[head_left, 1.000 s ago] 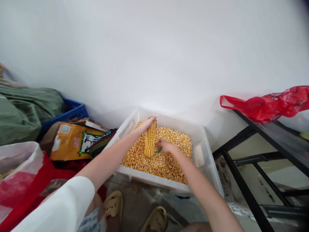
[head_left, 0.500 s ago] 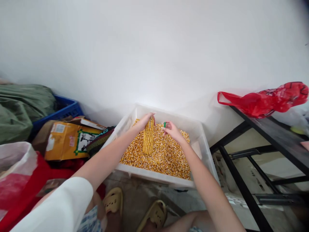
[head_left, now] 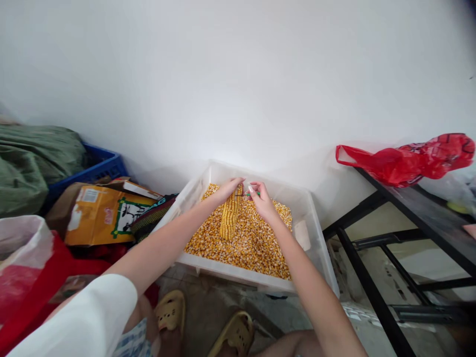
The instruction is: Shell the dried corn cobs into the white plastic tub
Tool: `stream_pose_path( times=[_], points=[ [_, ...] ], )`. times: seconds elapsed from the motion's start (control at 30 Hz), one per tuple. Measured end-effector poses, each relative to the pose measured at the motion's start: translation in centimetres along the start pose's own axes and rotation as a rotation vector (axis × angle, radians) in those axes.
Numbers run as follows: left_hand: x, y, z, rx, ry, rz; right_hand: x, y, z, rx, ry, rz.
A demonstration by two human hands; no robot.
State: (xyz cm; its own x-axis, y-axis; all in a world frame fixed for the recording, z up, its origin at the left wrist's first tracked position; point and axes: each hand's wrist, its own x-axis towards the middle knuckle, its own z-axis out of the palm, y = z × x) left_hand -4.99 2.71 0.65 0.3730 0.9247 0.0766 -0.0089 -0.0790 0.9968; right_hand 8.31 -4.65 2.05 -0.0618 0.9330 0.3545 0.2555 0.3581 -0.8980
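Note:
My left hand (head_left: 231, 189) is closed around the upper end of a yellow corn cob (head_left: 229, 218), which slants with its lower end down on the loose corn kernels (head_left: 256, 238). In my right hand (head_left: 261, 199) is a slim green-handled screwdriver (head_left: 254, 194), mostly hidden by the fingers. Its thin dark shaft points left and reaches the right side of the cob near the top; whether the tip is between kernels I cannot tell. Both hands are over a white plastic bin (head_left: 238, 267) holding the kernels.
A pale flat piece (head_left: 302, 235) lies at the bin's right side. To the right stands a black metal frame (head_left: 366, 277) with a red plastic bag (head_left: 405, 159) on top. At left are a yellow cardboard box (head_left: 94, 215), a blue crate (head_left: 102, 163) and bags. The wall is behind.
My right hand has turned and brought the screwdriver's shaft leftward to the cob. The cob's top has shifted slightly right with my left hand.

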Motion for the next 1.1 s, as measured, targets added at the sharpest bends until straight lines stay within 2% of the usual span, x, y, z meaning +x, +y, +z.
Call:
stream_pose_path(
  times=[0.1,0.23,0.4,0.47,0.63,0.73,1.0,1.1],
  points=[
    [-0.1,0.1,0.1,-0.047,-0.012,-0.003,-0.2,0.0,0.2,-0.052,0.028,0.033],
    [-0.3,0.2,0.6,0.006,0.023,0.036,-0.3,0.0,1.2,0.061,0.117,0.070],
    [-0.6,0.5,1.2,0.086,-0.087,0.078,-0.2,-0.2,0.6,-0.023,0.218,0.044],
    [-0.7,0.5,1.3,0.084,-0.093,0.076,-0.2,-0.3,0.2,-0.093,0.198,0.032],
    [-0.4,0.3,1.3,0.099,0.023,0.110,-0.7,-0.1,0.5,-0.269,0.091,-0.050],
    [-0.3,0.3,1.5,0.105,0.006,0.116,-0.9,-0.1,0.9,-0.338,0.074,-0.089],
    [-0.2,-0.2,2.0,0.086,0.016,0.109,-1.2,-0.1,1.5,-0.284,0.192,-0.070],
    [-0.1,-0.4,2.3,0.116,0.006,0.140,-1.3,-0.2,1.6,-0.264,0.206,-0.126]
  ],
)
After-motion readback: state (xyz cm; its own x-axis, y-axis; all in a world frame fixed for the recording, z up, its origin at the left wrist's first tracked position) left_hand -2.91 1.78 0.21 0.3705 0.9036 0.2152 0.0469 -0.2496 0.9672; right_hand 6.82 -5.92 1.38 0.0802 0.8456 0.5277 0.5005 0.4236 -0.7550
